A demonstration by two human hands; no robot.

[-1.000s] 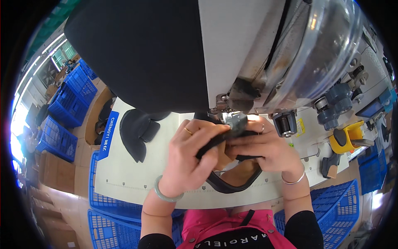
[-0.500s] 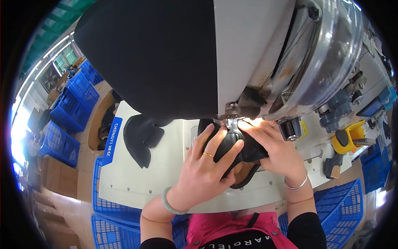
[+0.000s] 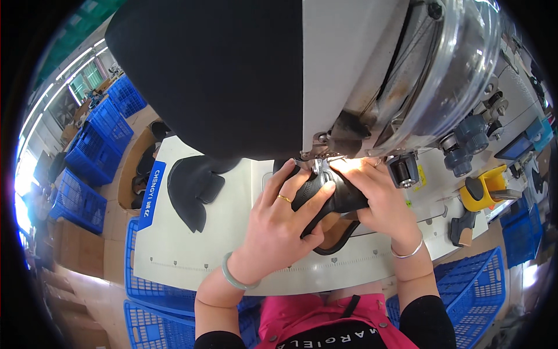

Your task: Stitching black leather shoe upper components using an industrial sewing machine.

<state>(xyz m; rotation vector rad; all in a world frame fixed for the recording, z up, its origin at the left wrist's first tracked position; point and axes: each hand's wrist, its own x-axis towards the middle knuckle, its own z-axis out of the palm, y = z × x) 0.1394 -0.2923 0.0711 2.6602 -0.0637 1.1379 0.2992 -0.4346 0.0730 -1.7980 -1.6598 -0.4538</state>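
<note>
A black shoe upper (image 3: 350,199) with a tan lining lies under the presser foot (image 3: 318,167) of a sewing machine (image 3: 340,70). My left hand (image 3: 280,230), with a gold ring and a pale green bangle, grips its left side, the fingers spread over the black material and the thumb close to the foot. On the right side my right hand (image 3: 381,195), wearing a silver bangle, holds the upper with its fingertips near the needle area. Bright lamp light falls on those fingertips. The needle itself is too small to make out.
On the white table (image 3: 232,264), a flat black cut piece (image 3: 190,187) lies to the left. A yellow holder (image 3: 494,185) and a dark tool (image 3: 463,228) are at the right. Blue crates (image 3: 474,291) stand below the table, and more blue crates (image 3: 78,198) stand at the far left.
The view has shifted slightly. Both hands still hold the upper under the foot; my left thumb and fingers sit a little farther forward, nearer the foot.
</note>
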